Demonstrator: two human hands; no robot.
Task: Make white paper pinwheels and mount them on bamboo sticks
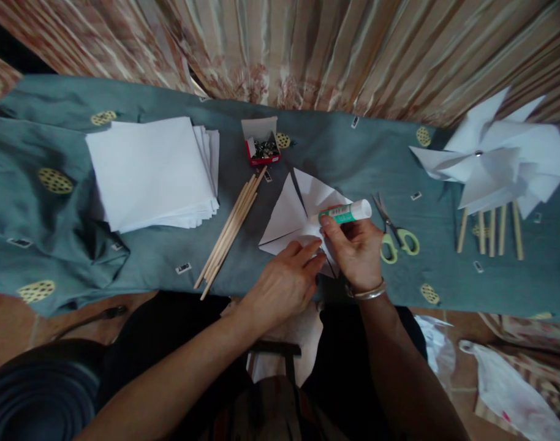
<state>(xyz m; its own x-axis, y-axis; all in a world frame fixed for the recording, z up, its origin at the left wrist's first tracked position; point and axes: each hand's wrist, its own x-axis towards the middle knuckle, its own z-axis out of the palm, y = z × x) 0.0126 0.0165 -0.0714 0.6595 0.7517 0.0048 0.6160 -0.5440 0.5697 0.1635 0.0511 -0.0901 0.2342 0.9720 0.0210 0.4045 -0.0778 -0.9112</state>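
A white paper square [284, 211] with slits cut from its corners lies in front of me. Its near side is partly hidden under my hands. In my right hand [358, 251] is a green and white glue stick [347, 212], tilted so that its tip meets the middle of the paper. My left hand [289, 275] rests on the paper's near part with its fingers stretched out, pressing it to the cloth. Just right of my right hand lie scissors [394, 231] with pale green handles, blades apart. Left of the paper is a bundle of thin wooden sticks [234, 229].
A stack of white paper [146, 174] lies on the left of the green tablecloth [372, 156]. Behind the sticks stands a small open box [263, 147] of metal pins. Finished paper pinwheels [486, 153] on sticks are piled at the right. A pleated curtain [298, 55] hangs behind.
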